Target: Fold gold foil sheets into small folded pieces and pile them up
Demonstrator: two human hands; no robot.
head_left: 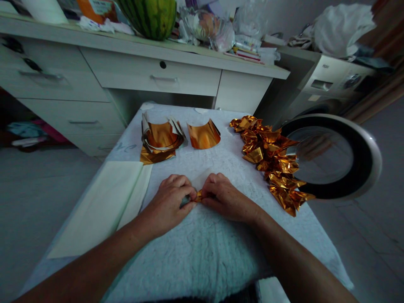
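Both hands meet over the middle of the cloth-covered table [189, 248]. My left hand [173, 200] is closed, its thumb and fingers pinching one end of a small piece of gold foil paper [198, 196]. The other end is pinched in my right hand [225, 195]; most of the piece is hidden by the fingers. Beyond them lie a curled single gold sheet [204, 135] and a stack of curled gold foil sheets [161, 136]. A heap of folded, crumpled gold foil pieces [268, 155] runs along the right side.
Pale paper sheets [97, 206] lie at the table's left. Behind stands a white desk [186, 67] with drawers, bearing a watermelon [151, 17] and plastic bags [208, 27]. To the right is a washing machine [328, 71], its round door [366, 155] swung open beside the table edge.
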